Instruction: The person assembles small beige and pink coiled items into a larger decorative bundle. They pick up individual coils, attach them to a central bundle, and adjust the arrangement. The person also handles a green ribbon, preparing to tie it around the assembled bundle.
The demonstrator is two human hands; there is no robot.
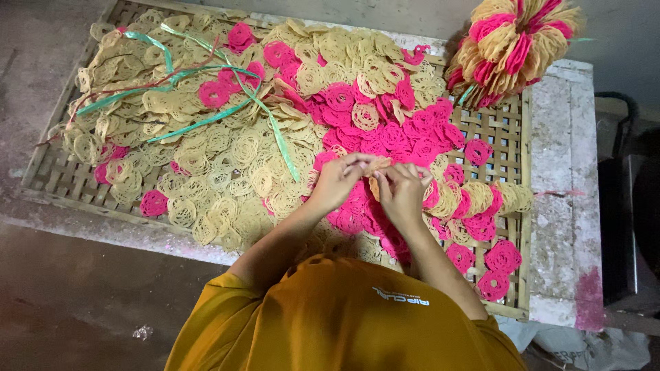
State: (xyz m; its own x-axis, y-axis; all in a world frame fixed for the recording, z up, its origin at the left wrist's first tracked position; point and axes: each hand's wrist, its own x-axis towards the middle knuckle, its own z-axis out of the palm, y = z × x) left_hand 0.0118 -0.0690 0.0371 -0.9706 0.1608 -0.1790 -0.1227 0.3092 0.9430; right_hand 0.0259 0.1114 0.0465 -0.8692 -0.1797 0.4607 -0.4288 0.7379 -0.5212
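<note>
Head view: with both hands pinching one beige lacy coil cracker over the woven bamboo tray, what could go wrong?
The beige lacy coil cracker, pinched between left hand and right hand, looks brittle and may snap. The pink coil crackers near the woven bamboo tray edge could slide off. The loose green plastic strips might snag.

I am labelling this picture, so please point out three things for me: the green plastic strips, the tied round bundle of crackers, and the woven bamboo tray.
green plastic strips (206, 118), head view, on the middle of one long strip.
tied round bundle (512, 45), head view, on its centre.
woven bamboo tray (496, 129), head view, on a bare patch of weave.
</note>
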